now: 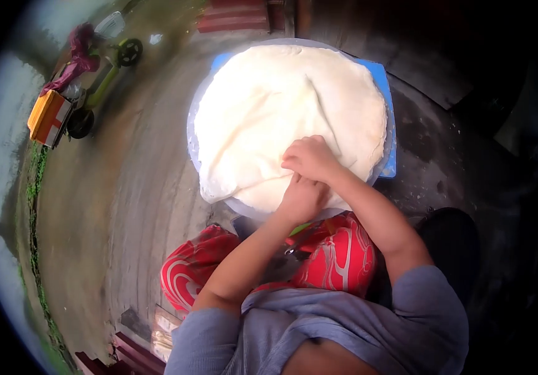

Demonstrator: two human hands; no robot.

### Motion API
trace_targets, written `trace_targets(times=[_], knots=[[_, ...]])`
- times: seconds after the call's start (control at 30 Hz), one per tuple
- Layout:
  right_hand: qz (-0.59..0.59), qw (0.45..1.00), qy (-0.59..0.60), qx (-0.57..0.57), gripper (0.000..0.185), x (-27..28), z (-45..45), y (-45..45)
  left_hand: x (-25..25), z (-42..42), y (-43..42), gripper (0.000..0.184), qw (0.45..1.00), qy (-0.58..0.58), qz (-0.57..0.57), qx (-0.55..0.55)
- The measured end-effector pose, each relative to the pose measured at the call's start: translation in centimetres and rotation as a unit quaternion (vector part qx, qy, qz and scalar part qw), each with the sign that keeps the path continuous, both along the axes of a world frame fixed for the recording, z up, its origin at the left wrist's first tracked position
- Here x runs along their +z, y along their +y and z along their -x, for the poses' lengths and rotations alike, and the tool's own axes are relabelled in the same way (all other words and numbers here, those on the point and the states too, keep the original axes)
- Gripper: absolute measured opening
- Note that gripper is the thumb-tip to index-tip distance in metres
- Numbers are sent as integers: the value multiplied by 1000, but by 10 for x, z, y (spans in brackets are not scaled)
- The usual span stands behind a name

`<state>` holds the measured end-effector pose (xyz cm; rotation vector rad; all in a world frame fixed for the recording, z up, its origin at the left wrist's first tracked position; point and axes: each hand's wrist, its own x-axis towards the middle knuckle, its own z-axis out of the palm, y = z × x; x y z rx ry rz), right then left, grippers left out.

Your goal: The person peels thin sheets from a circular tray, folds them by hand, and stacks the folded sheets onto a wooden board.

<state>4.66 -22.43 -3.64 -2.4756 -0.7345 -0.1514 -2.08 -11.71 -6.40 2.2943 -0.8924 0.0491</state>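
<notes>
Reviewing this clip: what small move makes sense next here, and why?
Probably the left hand should slide over to the loose corner of the pale, dough-like sheet and ease it back. That corner hangs past the round tray at the near left, with a crease beside it, while both hands are bunched together near the middle of the near side.

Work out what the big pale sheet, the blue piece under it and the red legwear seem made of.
Pale sheet: probably dough, soft and matt; it is creamy, creased and folded over itself.
Blue piece: perhaps plastic or painted board, smooth-looking; mostly covered, so unsure.
Red legwear: cloth, fibre unclear; it bunches softly and carries pale swirls.
</notes>
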Motion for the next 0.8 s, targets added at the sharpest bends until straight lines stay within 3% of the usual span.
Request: trace_targets(times=[0.03,0.07,0.13,0.17,0.2,0.23,0.27,0.33,0.37,0.43,0.47,0.53,0.6,0.67,0.7,0.8], knots=[[-5,989,147,-26,16,19,-7,-3,10,11,13,40,998,-51,-28,18],[-59,983,153,-82,19,16,-11,-6,12,23,27,37,993,-45,32,101],[-36,992,-96,-74,31,6,-20,-18,20,46,52,37,949,-45,98,297],[-39,993,-93,-68,31,-4,-23,-22,25,53,61,42,896,-41,70,436],[41,988,-121,-82,37,-16,-25,-24,7,51,75,56,828,-28,122,547],[121,977,-150,-95,45,-24,-24,-24,4,44,87,70,754,29,157,637],[118,978,-149,-89,45,-32,-22,-24,3,35,103,79,683,117,210,690],[171,978,-80,-94,52,-37,-24,-23,-60,14,161,76,588,219,381,679],[159,981,-62,-93,51,-36,-25,-22,-50,9,169,76,585,215,382,682],[186,975,-51,-107,51,-15,-18,-16,-24,4,176,63,374,450,576,571],[215,968,-38,-125,51,-5,-14,-13,-19,5,177,63,375,448,577,570],[196,972,-73,-105,52,1,-6,-5,-15,8,179,49,445,470,528,549],[51,996,-74,23,49,6,9,13,-18,4,196,44,452,475,532,536],[86,984,-106,117,45,9,24,28,-14,0,200,39,458,481,533,524],[144,977,-51,148,43,-8,28,32,-2,-2,198,35,471,448,551,524],[133,975,-36,172,43,-34,23,30,28,-10,182,27,506,359,571,538]])
